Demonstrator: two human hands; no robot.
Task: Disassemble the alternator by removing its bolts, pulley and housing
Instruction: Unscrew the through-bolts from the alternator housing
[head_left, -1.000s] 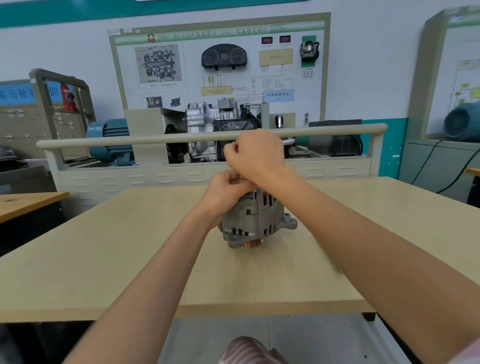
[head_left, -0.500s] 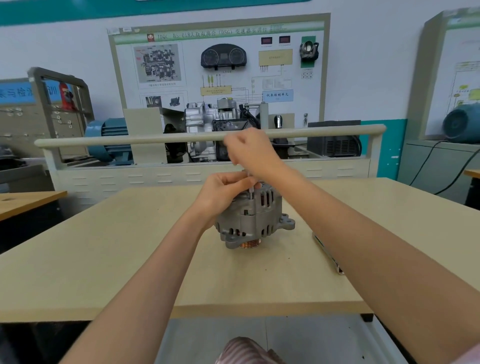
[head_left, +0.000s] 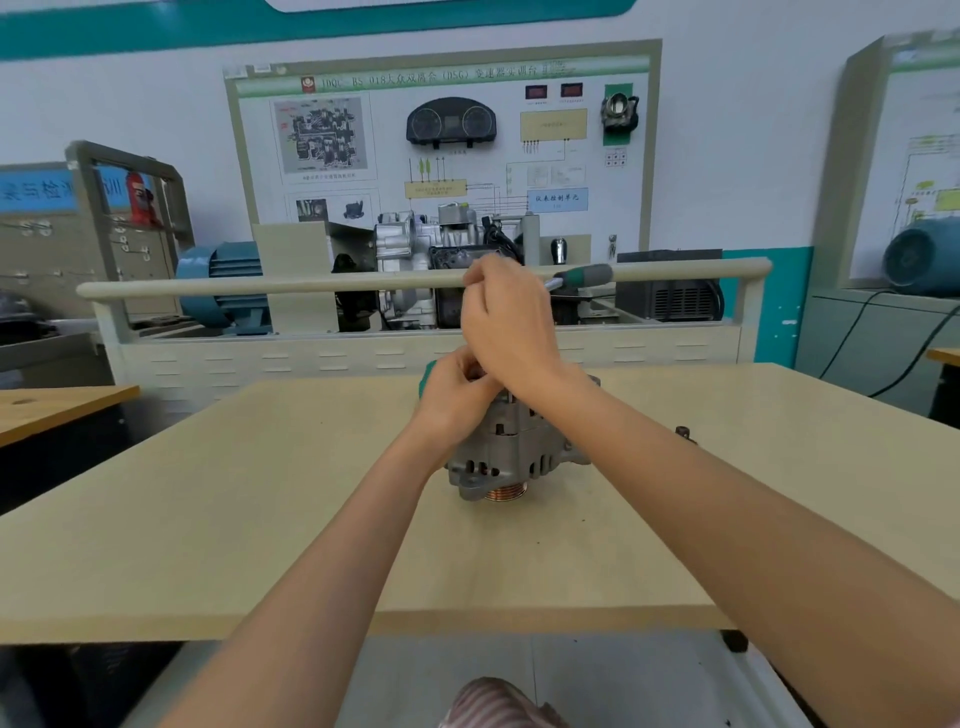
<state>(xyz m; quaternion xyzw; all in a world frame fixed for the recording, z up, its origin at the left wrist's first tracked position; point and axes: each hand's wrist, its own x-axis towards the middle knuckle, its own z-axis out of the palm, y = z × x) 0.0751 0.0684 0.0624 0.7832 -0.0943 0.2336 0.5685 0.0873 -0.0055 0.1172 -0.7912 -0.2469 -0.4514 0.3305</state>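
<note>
A grey alternator (head_left: 511, 452) stands in the middle of the table (head_left: 218, 519) with its copper-coloured pulley (head_left: 506, 491) underneath. Above it, my right hand (head_left: 506, 322) grips a tool whose green and grey handle (head_left: 584, 274) sticks out to the right. On the alternator's top my left hand (head_left: 457, 387) has its fingers curled round the tool's lower part. A bit of green (head_left: 428, 370) shows behind that hand. The tool's tip and the top of the alternator are hidden by both hands.
A small metal piece (head_left: 684, 433) shows on the table just beyond my right forearm. Behind the table stands a training bench with a beige rail (head_left: 260, 286), a gearbox (head_left: 410, 260) and a blue motor (head_left: 223, 280). Another table (head_left: 52, 402) is at the left.
My right hand has turned, so the tool's handle now points out to the right. My left hand stays on top of the alternator. The wrench seen on the table is now behind my right forearm.
</note>
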